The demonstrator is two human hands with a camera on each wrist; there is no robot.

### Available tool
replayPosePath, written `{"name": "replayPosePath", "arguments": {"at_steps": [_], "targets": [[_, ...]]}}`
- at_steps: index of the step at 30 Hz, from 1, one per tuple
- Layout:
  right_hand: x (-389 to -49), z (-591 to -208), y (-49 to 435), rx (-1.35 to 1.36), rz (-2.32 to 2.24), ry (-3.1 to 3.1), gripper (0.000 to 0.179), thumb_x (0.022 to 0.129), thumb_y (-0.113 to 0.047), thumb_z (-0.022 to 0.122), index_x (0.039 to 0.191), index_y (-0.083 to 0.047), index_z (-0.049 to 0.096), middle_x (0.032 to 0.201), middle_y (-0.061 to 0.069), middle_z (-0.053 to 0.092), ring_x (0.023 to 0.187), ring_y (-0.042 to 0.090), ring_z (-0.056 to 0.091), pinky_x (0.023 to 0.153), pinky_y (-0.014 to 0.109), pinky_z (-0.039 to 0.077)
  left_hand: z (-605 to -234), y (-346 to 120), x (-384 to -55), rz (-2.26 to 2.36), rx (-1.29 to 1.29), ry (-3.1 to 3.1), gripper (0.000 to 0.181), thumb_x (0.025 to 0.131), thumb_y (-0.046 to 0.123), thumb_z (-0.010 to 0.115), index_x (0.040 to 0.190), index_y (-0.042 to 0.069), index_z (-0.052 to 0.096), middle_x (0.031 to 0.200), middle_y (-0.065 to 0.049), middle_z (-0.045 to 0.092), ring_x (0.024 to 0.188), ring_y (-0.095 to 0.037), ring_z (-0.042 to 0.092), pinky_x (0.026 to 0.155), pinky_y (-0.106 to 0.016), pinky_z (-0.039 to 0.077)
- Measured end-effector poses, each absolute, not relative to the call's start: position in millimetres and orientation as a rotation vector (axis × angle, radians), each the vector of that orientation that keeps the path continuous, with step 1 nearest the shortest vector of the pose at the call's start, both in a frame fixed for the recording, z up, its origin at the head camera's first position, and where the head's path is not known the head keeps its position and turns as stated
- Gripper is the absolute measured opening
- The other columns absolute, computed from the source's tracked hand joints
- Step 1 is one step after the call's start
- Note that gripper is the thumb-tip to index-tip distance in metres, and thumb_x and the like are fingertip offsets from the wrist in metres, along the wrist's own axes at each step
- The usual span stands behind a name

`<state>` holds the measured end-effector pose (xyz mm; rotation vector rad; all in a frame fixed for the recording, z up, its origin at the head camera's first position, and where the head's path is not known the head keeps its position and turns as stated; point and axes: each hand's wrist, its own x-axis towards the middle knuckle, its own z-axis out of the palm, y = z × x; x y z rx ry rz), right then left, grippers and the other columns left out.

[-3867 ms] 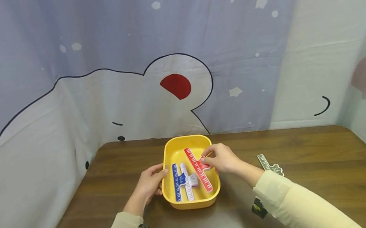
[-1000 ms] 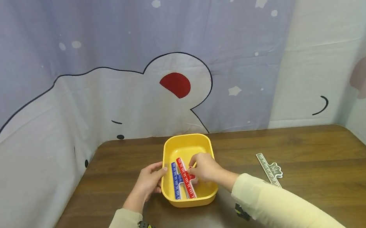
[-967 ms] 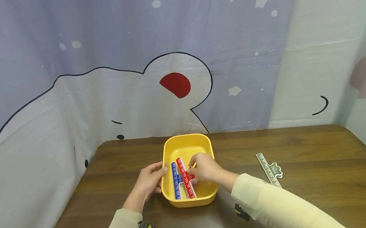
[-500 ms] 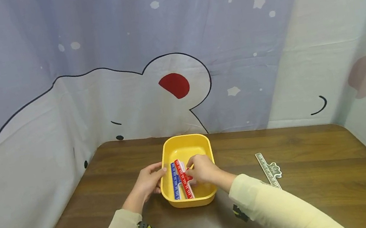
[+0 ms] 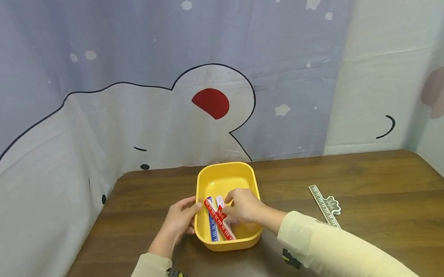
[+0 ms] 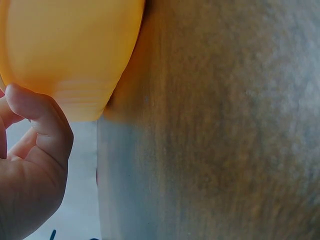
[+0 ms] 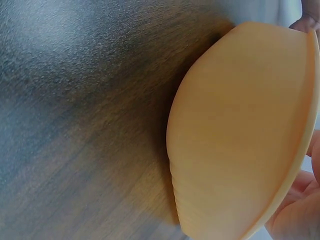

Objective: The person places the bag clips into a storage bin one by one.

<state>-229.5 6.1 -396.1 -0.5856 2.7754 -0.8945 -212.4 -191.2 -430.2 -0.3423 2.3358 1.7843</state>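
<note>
In the head view my left hand (image 5: 179, 219) grips the left wall of a yellow plastic basin (image 5: 238, 245), thumb over the rim. The left wrist view shows the thumb on the basin's (image 6: 75, 50) edge. My right hand (image 5: 246, 205) reaches inside and pinches a red piano-key clip (image 5: 218, 220) by its handle part. The red clip lies slanted across a blue clip (image 5: 213, 230) and a pale white-lilac clip (image 5: 219, 200), partly covering both. From the right wrist, the basin's outer wall (image 7: 240, 125) hides the clips; some fingers (image 7: 300, 210) show past its rim.
A grey-green piano-key clip (image 5: 324, 204) lies on the wooden table (image 5: 387, 209) to the right, close to the right sleeve (image 5: 332, 241). A patterned curtain (image 5: 140, 50) hangs behind the table's back edge.
The right hand has brought the red clip from the basin's right side leftward over the other two. In the last half second its top end has swung further left. The left hand stays put.
</note>
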Motion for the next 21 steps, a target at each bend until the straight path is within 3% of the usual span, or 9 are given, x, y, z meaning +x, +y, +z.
{"name": "replayPosePath", "arguments": {"at_steps": [21], "targets": [[-229.2,-389.3,16.8,-0.581,-0.938,2.788,0.030,0.087,-0.023,0.066,0.103,0.001,0.068,0.094,0.011,0.070,0.082,0.017,0.064,0.070,0.029,0.054,-432.0,-191.9,-213.4,1.764,-0.363,2.339,0.048,0.093,0.030,0.058,0.138,0.016,0.047,0.097,-0.012,0.063,0.056,-0.015,0.053,0.050,-0.023,0.048]]}}
